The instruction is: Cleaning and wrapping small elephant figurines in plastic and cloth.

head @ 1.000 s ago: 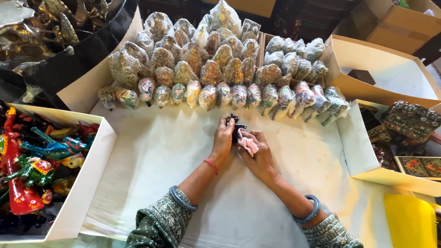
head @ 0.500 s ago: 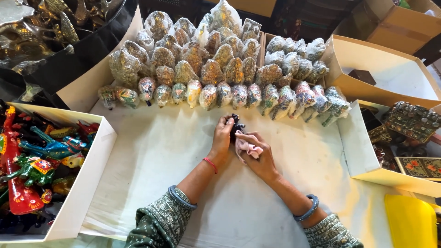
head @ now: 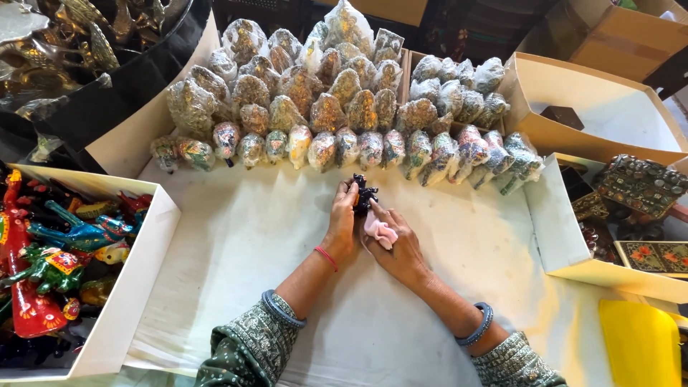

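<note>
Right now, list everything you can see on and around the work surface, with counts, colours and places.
dark figurine: one, black, centre, held in both hands
pink cloth: one, pink, in the right hand
wrapped figurines: many, clear plastic over golden and painted pieces, rows along the far edge
white sheet: one, white, covering the work surface
painted figurines: many, red, blue and green, in the white box at left
brass pieces: several, metallic, far left
open cardboard box: one, tan, far right
decorated boxes: a few, dark patterned, right
yellow object: one, near right
left hand: red thread on wrist
right hand: blue bangle on wrist
</note>
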